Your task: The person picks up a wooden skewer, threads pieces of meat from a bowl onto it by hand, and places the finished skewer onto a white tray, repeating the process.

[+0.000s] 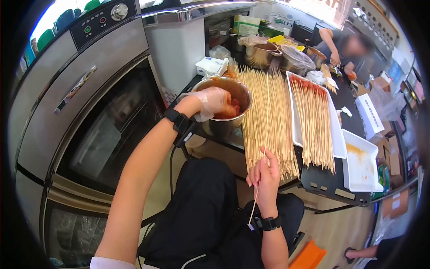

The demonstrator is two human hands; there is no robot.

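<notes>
My left hand (216, 100), in a clear plastic glove stained orange, reaches over the rim into a metal pot (247, 88). Its fingers curl down at red, sauce-coated meat (234, 110), and the fingertips are partly hidden. Low in front of my lap, my right hand (265, 173) is bare and pinches a long wooden skewer (267, 130). The skewer's upper part lies across the view of a wide bed of bare skewers (255, 116) on the table. Right of these, a white tray (294, 114) holds skewers (316, 123) with red meat at their far ends.
A second white tray (358, 172) with orange residue stands at the table's right corner. More pots (262, 56) and a tissue box (211, 66) sit at the back. A co-worker (331, 45) handles something across the table. A steel oven cabinet (107, 121) flanks my left.
</notes>
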